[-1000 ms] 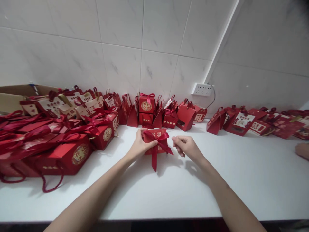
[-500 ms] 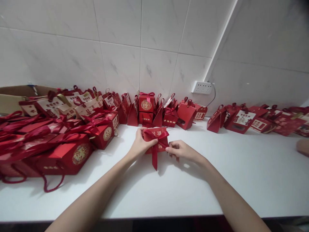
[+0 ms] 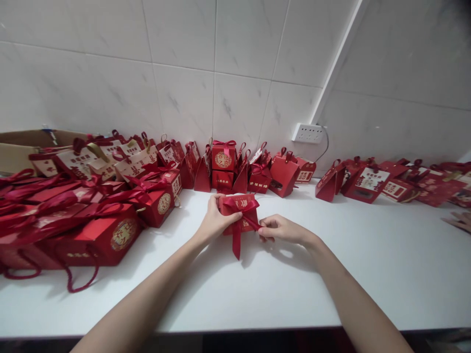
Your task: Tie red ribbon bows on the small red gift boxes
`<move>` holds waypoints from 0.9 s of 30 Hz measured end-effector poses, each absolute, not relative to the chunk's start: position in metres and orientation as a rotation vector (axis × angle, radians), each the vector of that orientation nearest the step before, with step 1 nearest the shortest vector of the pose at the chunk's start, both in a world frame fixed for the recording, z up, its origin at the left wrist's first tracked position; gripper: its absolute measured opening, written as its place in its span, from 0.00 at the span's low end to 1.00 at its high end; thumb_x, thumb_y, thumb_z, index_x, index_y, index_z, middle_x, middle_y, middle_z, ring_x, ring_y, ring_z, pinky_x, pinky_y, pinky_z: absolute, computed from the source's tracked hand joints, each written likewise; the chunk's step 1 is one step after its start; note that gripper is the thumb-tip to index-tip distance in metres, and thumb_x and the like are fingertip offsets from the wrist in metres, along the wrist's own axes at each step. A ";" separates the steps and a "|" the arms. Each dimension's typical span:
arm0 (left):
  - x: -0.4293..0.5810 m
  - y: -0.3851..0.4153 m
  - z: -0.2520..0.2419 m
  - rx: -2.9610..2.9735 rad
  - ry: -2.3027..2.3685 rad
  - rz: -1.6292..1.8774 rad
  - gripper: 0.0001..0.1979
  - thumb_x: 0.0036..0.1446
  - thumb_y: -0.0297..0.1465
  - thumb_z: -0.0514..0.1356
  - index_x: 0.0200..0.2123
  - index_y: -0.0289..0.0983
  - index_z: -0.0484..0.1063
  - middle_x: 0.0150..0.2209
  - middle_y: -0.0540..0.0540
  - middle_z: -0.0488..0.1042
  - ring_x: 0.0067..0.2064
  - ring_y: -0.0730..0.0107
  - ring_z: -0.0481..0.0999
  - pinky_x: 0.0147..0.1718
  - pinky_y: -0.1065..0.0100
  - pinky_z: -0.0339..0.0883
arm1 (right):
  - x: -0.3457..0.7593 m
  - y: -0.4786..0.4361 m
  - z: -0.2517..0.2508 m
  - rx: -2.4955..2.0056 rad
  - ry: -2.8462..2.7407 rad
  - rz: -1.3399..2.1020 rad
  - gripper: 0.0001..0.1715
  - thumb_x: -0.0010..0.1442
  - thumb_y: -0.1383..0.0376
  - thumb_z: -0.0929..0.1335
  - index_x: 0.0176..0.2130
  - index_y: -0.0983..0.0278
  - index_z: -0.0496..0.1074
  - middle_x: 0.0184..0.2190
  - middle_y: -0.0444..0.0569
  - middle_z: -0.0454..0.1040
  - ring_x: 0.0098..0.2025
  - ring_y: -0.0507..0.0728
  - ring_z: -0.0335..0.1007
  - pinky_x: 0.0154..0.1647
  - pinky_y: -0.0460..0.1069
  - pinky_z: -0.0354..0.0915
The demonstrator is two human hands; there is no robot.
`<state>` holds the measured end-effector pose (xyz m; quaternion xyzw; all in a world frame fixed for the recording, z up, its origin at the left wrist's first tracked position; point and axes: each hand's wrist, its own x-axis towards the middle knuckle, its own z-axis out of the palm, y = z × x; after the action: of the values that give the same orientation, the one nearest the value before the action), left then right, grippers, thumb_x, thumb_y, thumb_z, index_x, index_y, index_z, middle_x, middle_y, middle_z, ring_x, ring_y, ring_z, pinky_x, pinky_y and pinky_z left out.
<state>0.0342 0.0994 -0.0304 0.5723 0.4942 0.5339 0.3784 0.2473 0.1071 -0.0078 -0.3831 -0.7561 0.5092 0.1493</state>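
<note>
A small red gift box (image 3: 251,202) with gold characters is in the middle of the white table, with a dark red ribbon (image 3: 236,241) tied in a bow across its top. My left hand (image 3: 216,218) grips the box's left side, its thumb pressed on the bow's knot. One ribbon end hangs down the near side of the box. To the right of the box, my right hand (image 3: 275,229) is closed, pinching the other ribbon end between thumb and forefinger. The box's underside is hidden from me.
Several larger red boxes with bows (image 3: 99,235) crowd the left. A row of red gift boxes (image 3: 223,164) lines the wall, with more boxes (image 3: 368,184) at the back right. A cardboard carton (image 3: 18,152), a power strip (image 3: 309,133) and another person's hand (image 3: 461,220) also show.
My right hand has moved slightly right and down, drawing the ribbon end out from the bow. The box has shifted a little right. At the far right edge, the other person's hand has changed pose.
</note>
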 end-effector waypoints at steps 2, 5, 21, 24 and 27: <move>0.034 0.100 -0.031 1.461 1.257 1.361 0.29 0.41 0.35 0.66 0.44 0.38 0.55 0.44 0.44 0.65 0.48 0.61 0.69 0.47 0.59 0.64 | 0.253 0.108 -0.006 -1.105 -2.240 1.483 0.21 0.52 0.51 0.68 0.22 0.65 0.66 0.21 0.44 0.67 0.24 0.49 0.60 0.28 0.46 0.56; 0.034 0.100 -0.032 1.465 1.259 1.368 0.30 0.40 0.36 0.67 0.44 0.38 0.56 0.44 0.44 0.66 0.48 0.60 0.69 0.48 0.57 0.64 | 0.255 0.111 -0.004 -1.134 -2.186 1.326 0.26 0.51 0.45 0.67 0.23 0.65 0.65 0.22 0.43 0.64 0.25 0.50 0.59 0.29 0.47 0.56; 0.030 0.100 -0.037 2.163 1.400 1.643 0.29 0.42 0.34 0.67 0.46 0.38 0.58 0.51 0.38 0.60 0.57 0.51 0.61 0.52 0.50 0.61 | 0.219 0.098 -0.019 -1.046 -1.764 0.949 0.16 0.54 0.55 0.64 0.25 0.64 0.64 0.23 0.43 0.64 0.27 0.51 0.59 0.30 0.47 0.57; 0.030 0.099 -0.036 2.118 1.318 1.590 0.23 0.47 0.36 0.65 0.44 0.39 0.59 0.46 0.41 0.63 0.51 0.58 0.66 0.46 0.57 0.67 | 0.214 0.096 -0.023 -1.037 -1.756 0.970 0.15 0.55 0.55 0.64 0.26 0.65 0.65 0.24 0.44 0.66 0.27 0.52 0.60 0.30 0.47 0.57; 0.031 0.098 -0.034 1.940 1.239 1.569 0.16 0.52 0.36 0.60 0.42 0.39 0.60 0.46 0.43 0.64 0.49 0.63 0.68 0.42 0.61 0.70 | 0.211 0.095 -0.025 -1.020 -1.725 1.002 0.15 0.55 0.55 0.64 0.27 0.65 0.67 0.26 0.46 0.68 0.29 0.53 0.62 0.32 0.48 0.59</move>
<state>0.0308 0.0980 -0.0343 0.6854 0.4379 0.5542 0.1770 0.2111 0.0953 -0.0250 -0.4098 -0.6931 0.4024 0.4356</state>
